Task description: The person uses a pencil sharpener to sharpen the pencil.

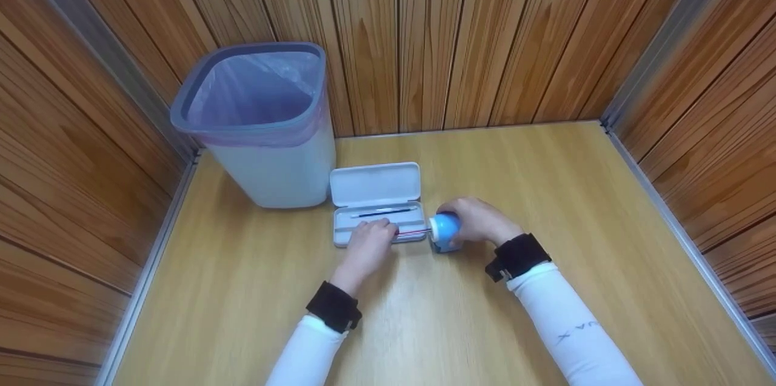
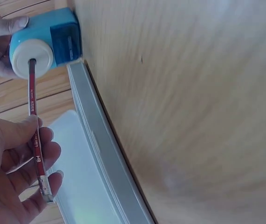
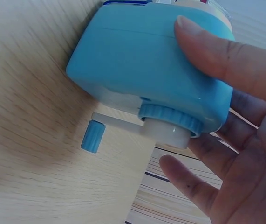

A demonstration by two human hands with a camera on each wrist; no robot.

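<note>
A blue crank pencil sharpener (image 1: 447,227) stands on the table just right of an open pencil case. My right hand (image 1: 479,220) grips its body, thumb on one side and fingers on the other. In the right wrist view its white crank arm with a ribbed blue knob (image 3: 93,136) points away from the palm. My left hand (image 1: 369,242) pinches a dark red pencil (image 2: 36,140) between thumb and fingers. The pencil's front end sits in the round hole of the sharpener's white face (image 2: 31,58); its metal-banded end lies toward my left palm.
The light grey pencil case (image 1: 375,184) lies with its lid folded back, and a dark slim pen or pencil (image 1: 382,213) rests inside. A lined waste bin (image 1: 273,174) stands at the back left. Wood-panelled walls (image 1: 424,40) enclose the table on three sides.
</note>
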